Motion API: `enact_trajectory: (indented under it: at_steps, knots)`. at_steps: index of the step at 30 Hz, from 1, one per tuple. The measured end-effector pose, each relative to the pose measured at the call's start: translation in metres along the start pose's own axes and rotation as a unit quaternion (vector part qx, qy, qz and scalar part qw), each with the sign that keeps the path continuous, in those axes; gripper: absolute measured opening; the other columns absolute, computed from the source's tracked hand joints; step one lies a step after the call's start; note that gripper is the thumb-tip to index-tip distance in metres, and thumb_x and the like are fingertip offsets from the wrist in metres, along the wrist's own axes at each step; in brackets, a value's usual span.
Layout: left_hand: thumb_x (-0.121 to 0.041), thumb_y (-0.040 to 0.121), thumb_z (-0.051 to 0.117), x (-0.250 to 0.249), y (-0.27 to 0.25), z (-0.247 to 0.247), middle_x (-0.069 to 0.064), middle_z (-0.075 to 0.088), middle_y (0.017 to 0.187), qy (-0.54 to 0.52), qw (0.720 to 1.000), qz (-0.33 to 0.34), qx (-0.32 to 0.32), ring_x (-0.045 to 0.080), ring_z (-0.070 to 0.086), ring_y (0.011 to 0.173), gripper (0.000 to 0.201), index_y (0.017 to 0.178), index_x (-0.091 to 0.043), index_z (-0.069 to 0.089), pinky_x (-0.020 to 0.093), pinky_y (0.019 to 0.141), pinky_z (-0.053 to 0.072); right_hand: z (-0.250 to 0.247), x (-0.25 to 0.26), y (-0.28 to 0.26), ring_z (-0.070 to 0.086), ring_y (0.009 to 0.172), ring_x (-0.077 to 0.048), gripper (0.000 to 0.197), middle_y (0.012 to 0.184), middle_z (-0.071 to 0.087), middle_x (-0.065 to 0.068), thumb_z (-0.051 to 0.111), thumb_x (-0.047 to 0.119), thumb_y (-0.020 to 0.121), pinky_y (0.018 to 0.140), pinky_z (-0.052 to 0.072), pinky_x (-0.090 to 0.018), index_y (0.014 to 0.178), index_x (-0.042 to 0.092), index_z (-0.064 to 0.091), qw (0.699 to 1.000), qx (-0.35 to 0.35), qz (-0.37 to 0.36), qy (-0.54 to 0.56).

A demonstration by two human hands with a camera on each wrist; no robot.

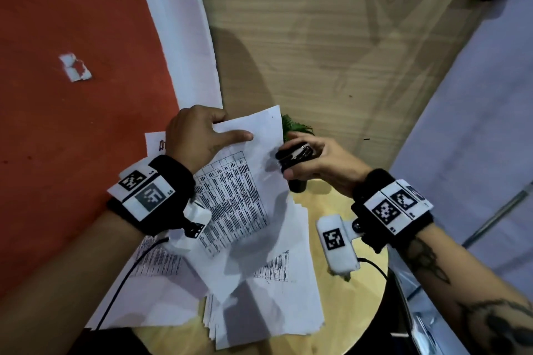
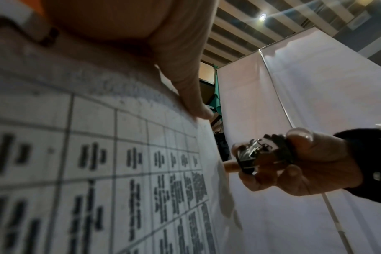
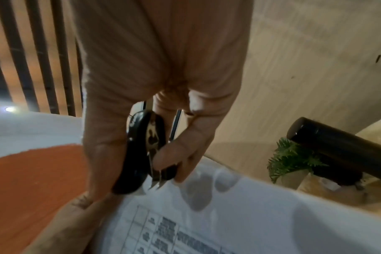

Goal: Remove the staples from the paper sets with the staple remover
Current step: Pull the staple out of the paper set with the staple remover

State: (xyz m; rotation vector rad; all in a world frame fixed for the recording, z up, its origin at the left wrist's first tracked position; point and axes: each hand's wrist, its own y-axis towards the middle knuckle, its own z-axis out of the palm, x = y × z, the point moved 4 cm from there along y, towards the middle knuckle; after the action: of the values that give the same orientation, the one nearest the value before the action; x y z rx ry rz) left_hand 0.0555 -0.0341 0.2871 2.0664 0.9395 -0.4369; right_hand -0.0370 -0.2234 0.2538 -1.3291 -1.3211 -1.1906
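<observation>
From the head view, the left hand (image 1: 199, 135) pinched the upper corner of a printed paper set (image 1: 248, 181), thumb laid flat across the top sheet and fingers curled behind it, holding the sheets lifted above a loose pile of papers (image 1: 259, 291) on the round wooden worktop (image 1: 366, 294). The right hand (image 1: 314, 161) was curled around the black staple remover (image 1: 297, 154), which sat just beside the right edge of the lifted set. A small potted plant (image 1: 297, 127) stood behind the right hand, and another sheet with a binder clip (image 1: 161, 145) lay past the left wrist.

In the left wrist view, the thumb (image 2: 191, 96) pressed on the printed table of the paper set (image 2: 120, 171), while the right hand (image 2: 298, 165) gripped the staple remover (image 2: 257, 154), its metal claws facing the paper edge.

In the right wrist view, fingers (image 3: 185, 147) and thumb squeezed the staple remover (image 3: 139, 151), its pointed claws close to the white margin of the paper set (image 3: 239, 214); contact could not be told. The plant (image 3: 294, 158) was to the right.
</observation>
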Motion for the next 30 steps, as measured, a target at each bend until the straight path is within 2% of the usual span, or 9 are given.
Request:
enact_trajectory:
  at_steps: [4, 10, 13, 15, 18, 21, 25, 28, 30]
  knots:
    - [-0.077, 0.052, 0.061, -0.007, -0.004, 0.004, 0.016, 0.031, 0.054, -0.002, 1.000, 0.005, -0.014, 0.021, 0.028, 0.053, 0.076, 0.052, -0.003, 0.045, 0.034, 0.050, 0.028, 0.015, -0.003, 0.004, 0.060, 0.078, -0.013, 0.040, 0.091, 0.066, -0.005, 0.079, -0.003, 0.056, 0.057, 0.046, -0.017, 0.091, 0.013, 0.069, 0.998, 0.064, 0.017, 0.004]
    - [-0.078, 0.056, 0.059, -0.005, -0.004, -0.012, 0.004, 0.025, 0.049, 0.027, 0.999, 0.005, -0.034, 0.016, 0.022, 0.048, 0.074, 0.047, -0.008, 0.038, 0.030, 0.048, 0.020, 0.007, 0.002, 0.007, 0.062, 0.071, -0.011, 0.038, 0.081, 0.069, -0.003, 0.075, -0.008, 0.061, 0.059, 0.048, -0.018, 0.094, 0.010, 0.069, 1.000, 0.013, 0.014, 0.023]
    - [-0.061, 0.063, 0.074, 0.014, -0.001, -0.039, 0.001, 0.046, 0.045, -0.069, 0.997, -0.041, -0.021, 0.007, 0.036, 0.043, 0.050, 0.050, -0.016, 0.057, 0.026, 0.047, 0.027, -0.009, 0.014, 0.002, 0.066, 0.065, -0.006, 0.037, 0.075, 0.071, 0.002, 0.074, -0.001, 0.056, 0.054, 0.048, -0.014, 0.089, 0.013, 0.067, 0.997, -0.018, -0.005, 0.076]
    - [-0.043, 0.070, 0.075, 0.031, -0.009, -0.049, -0.010, 0.057, 0.044, -0.170, 0.981, -0.091, -0.006, 0.000, 0.047, 0.042, 0.030, 0.053, -0.019, 0.068, 0.012, 0.046, 0.034, -0.017, 0.021, 0.000, 0.066, 0.061, -0.004, 0.030, 0.069, 0.071, 0.005, 0.069, -0.004, 0.063, 0.051, 0.047, -0.012, 0.088, 0.013, 0.065, 0.993, -0.029, -0.020, 0.112]
    - [-0.051, 0.045, 0.088, 0.062, -0.032, -0.036, -0.016, 0.066, 0.057, -0.321, 0.932, -0.164, 0.044, -0.004, 0.058, 0.050, 0.027, 0.061, -0.034, 0.075, 0.015, 0.057, 0.049, -0.020, 0.029, 0.000, 0.066, 0.059, -0.003, 0.024, 0.067, 0.071, 0.005, 0.061, -0.007, 0.073, 0.047, 0.047, -0.012, 0.089, 0.009, 0.063, 0.982, -0.037, -0.031, 0.185]
    - [-0.060, 0.021, 0.089, 0.079, -0.061, -0.005, -0.006, 0.075, 0.078, -0.316, 0.924, -0.204, 0.074, 0.008, 0.069, 0.073, 0.070, 0.077, -0.019, 0.076, 0.027, 0.071, 0.057, -0.013, 0.029, 0.006, 0.068, 0.063, -0.007, 0.029, 0.068, 0.071, 0.001, 0.067, 0.002, 0.060, 0.047, 0.048, -0.014, 0.088, 0.009, 0.064, 0.968, -0.036, -0.029, 0.248]
    - [-0.044, 0.050, 0.087, 0.093, -0.077, 0.005, -0.009, 0.074, 0.083, -0.309, 0.921, -0.239, 0.009, 0.011, 0.067, 0.081, 0.053, 0.089, -0.015, 0.068, 0.030, 0.078, 0.050, 0.004, 0.011, 0.021, 0.069, 0.076, -0.016, 0.040, 0.080, 0.073, -0.007, 0.080, 0.011, 0.046, 0.071, 0.056, -0.023, 0.085, 0.008, 0.070, 0.965, -0.022, -0.008, 0.261]
    - [-0.014, 0.069, 0.075, 0.130, -0.078, -0.014, -0.013, 0.072, 0.071, -0.274, 0.922, -0.273, -0.018, 0.008, 0.065, 0.071, 0.019, 0.086, -0.013, 0.065, 0.027, 0.074, 0.049, 0.010, -0.019, 0.026, 0.062, 0.053, -0.008, 0.022, 0.067, 0.069, -0.002, 0.067, -0.008, 0.069, 0.047, 0.048, -0.015, 0.083, 0.009, 0.062, 0.975, -0.047, 0.031, 0.214]
    - [-0.002, 0.076, 0.070, 0.166, -0.087, -0.026, -0.009, 0.070, 0.066, -0.231, 0.916, -0.328, -0.022, 0.003, 0.063, 0.061, 0.017, 0.085, -0.013, 0.063, 0.020, 0.064, 0.050, 0.012, -0.049, 0.024, 0.060, 0.057, -0.004, 0.024, 0.068, 0.067, 0.003, 0.065, -0.009, 0.074, 0.050, 0.046, -0.015, 0.086, 0.011, 0.061, 0.988, -0.050, 0.074, 0.124]
